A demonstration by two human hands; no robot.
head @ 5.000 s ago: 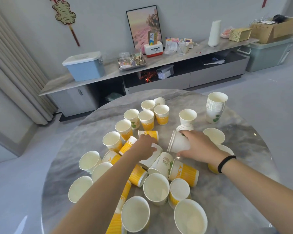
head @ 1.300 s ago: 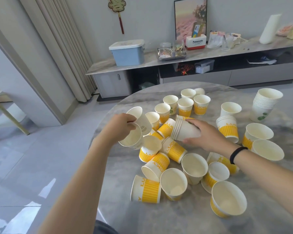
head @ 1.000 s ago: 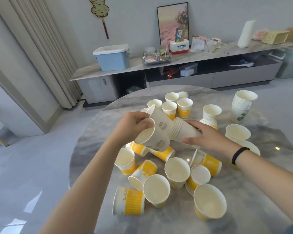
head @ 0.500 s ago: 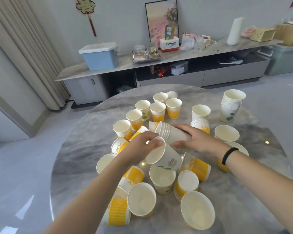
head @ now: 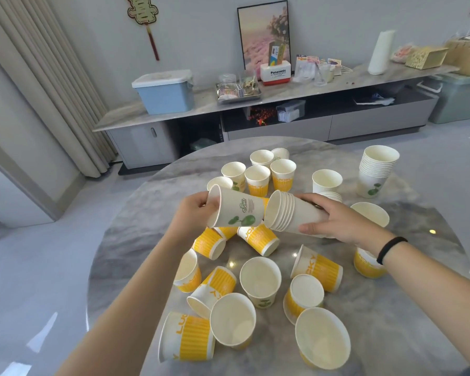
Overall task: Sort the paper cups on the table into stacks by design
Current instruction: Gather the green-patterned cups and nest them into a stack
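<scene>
My left hand (head: 194, 213) grips a white cup with a green leaf print (head: 238, 210) by its rim, held sideways with its base pointing right. My right hand (head: 334, 218) holds a nested stack of several white cups (head: 288, 214) on its side, mouth facing left, just beside that cup's base. Many yellow-striped cups, such as one lying down (head: 186, 336), and white green-print cups, such as one upright (head: 261, 280), are scattered on the round marble table (head: 136, 240). A tall upright stack of green-print cups (head: 376, 170) stands at the far right.
A small stack of yellow cups (head: 331, 195) sits behind my right hand. Upright cups cluster at the table's far side (head: 258, 176). Beyond the table runs a low cabinet (head: 255, 123) with a blue box (head: 164, 90). Curtains hang at the left.
My left hand has lifted the green-print cup and turned it so its base points at the open mouth of the stack in my right hand. The stack has tilted level.
</scene>
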